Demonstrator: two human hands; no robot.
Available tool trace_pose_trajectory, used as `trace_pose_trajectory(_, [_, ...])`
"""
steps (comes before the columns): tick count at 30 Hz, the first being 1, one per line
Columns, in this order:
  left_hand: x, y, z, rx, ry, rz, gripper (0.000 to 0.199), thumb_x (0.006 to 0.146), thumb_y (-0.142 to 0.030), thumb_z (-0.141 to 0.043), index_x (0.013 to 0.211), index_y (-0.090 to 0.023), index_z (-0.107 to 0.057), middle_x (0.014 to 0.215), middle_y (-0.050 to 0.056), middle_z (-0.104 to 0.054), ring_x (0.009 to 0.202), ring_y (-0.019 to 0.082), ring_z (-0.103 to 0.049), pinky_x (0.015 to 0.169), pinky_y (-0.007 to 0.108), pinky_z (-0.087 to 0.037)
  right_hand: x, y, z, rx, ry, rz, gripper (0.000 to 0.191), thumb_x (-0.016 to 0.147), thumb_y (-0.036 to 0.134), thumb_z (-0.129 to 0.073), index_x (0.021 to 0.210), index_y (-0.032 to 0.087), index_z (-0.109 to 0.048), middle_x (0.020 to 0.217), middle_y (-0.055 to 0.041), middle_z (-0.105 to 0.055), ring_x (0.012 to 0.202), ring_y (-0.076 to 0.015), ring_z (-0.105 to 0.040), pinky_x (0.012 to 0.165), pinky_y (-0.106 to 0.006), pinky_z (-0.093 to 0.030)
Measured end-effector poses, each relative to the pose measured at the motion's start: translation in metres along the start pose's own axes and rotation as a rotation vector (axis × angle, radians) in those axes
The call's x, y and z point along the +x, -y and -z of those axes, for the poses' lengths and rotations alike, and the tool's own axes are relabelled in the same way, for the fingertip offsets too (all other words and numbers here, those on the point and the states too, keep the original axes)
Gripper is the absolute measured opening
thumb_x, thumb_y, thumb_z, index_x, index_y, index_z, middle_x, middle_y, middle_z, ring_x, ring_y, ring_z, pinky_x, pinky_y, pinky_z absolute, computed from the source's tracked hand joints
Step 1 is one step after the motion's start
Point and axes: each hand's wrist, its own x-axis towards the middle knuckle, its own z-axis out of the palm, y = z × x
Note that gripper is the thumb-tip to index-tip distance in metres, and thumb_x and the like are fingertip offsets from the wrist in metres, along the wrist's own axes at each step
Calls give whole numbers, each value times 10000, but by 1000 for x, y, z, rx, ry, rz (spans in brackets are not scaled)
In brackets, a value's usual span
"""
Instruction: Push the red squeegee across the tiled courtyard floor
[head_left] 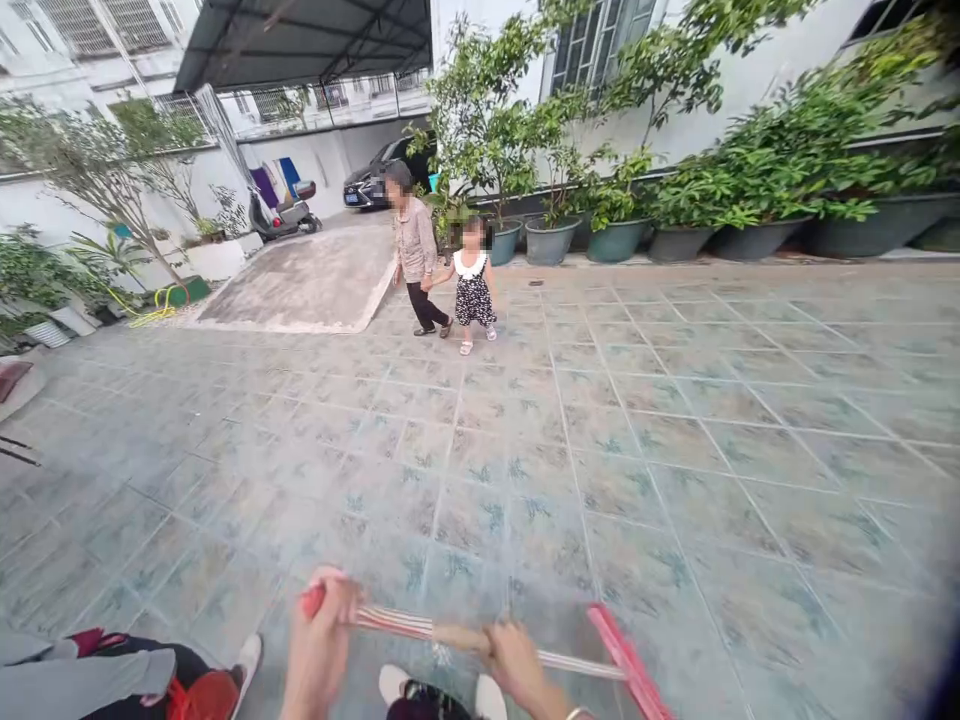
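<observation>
A striped pole (401, 622) crosses the lower middle of the head view, nearly level, with a red bar-shaped head (628, 662) at its right end. It looks like a broom, mop or squeegee; the exact kind does not show. My left hand (326, 625) is wrapped round the pole close to its red left tip (312, 600). Further along, my right hand (517, 660) closes on a tan section of the handle, nearer the red head. Below the pole, my light shoes (491, 697) stand on the tiles.
Another person in a grey sleeve (82, 680) is close at lower left, beside a red-orange item (210, 695). An adult (415, 240) and a child (472, 290) walk hand in hand across the tiled yard (517, 420). Potted plants (555, 240), a scooter (289, 212) and a car (382, 175) stand behind.
</observation>
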Motion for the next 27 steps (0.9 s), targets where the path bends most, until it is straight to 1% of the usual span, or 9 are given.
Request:
trace_pose_trajectory(4, [-21, 103, -58, 23, 199, 304, 630, 652, -644, -832, 529, -179, -425, 528, -50, -427, 567, 110, -421, 735, 305, -427, -34, -91, -25, 58, 30, -149, 166, 846, 229, -586, 911, 246, -737, 982, -153, -772, 1031, -350, -712, 874, -431, -505])
trace_pose_trajectory(7, [-35, 134, -78, 83, 322, 378, 645, 616, -658, -844, 505, -181, -424, 513, -41, -429, 579, 126, -434, 758, 327, -419, -46, -111, -34, 142, 28, -199, 145, 829, 245, -593, 751, 282, -710, 919, -139, -773, 981, -352, -723, 803, -428, -513])
trace_pose_trajectory(10, [-18, 101, -86, 94, 402, 348, 623, 634, -614, -852, 506, -182, -422, 497, -42, -419, 568, 133, -444, 717, 313, -397, -33, -83, -15, 218, -50, -170, 187, 817, 197, -575, 667, 225, -683, 826, -127, -760, 876, -318, -719, 736, -382, -476])
trace_pose_trajectory(13, [12, 26, -101, 146, 578, 172, 580, 790, -510, -771, 533, -185, -365, 471, -58, -362, 512, 113, -380, 637, 293, -354, 3, -25, 25, 345, -181, -51, 185, 750, 150, -633, 572, 182, -596, 660, -75, -696, 678, -213, -631, 642, -308, -382])
trace_pose_trajectory(16, [26, -36, -132, 314, 823, -35, 450, 920, -356, -636, 585, -190, -385, 518, -36, -391, 539, 125, -383, 602, 292, -322, 47, 28, 66, 441, -339, 62, 420, 935, 321, -535, 543, 192, -454, 582, -13, -581, 578, -130, -463, 619, -298, -321])
trace_pose_trajectory(18, [23, -49, -159, 511, 978, -129, 441, 933, -314, -610, 589, -193, -362, 540, -30, -380, 552, 124, -369, 586, 290, -306, 75, 44, 85, 546, -475, 131, 492, 965, 324, -502, 528, 209, -307, 528, 30, -429, 551, -107, -352, 596, -291, -284])
trace_pose_trajectory(22, [2, -30, -201, 785, 1191, -269, 462, 897, -340, -643, 573, -192, -349, 526, -40, -356, 525, 110, -336, 553, 284, -272, 104, 40, 108, 636, -586, 210, 506, 946, 232, -487, 555, 235, -167, 532, 61, -242, 553, -96, -266, 572, -266, -265])
trace_pose_trajectory(25, [-7, -39, -200, 780, 1278, -328, 318, 905, -280, -625, 634, -197, -480, 536, -27, -444, 545, 126, -409, 594, 298, -335, 96, 37, 121, 648, -586, 297, 509, 915, 241, -520, 541, 235, -174, 511, 68, -228, 524, -100, -266, 556, -262, -272])
trace_pose_trajectory(27, [-3, -63, -188, 676, 1220, -385, 205, 925, -214, -579, 720, -218, -572, 555, -14, -481, 564, 143, -437, 619, 317, -378, 80, 41, 130, 635, -567, 372, 496, 912, 281, -521, 522, 231, -219, 485, 68, -260, 498, -103, -270, 540, -266, -269])
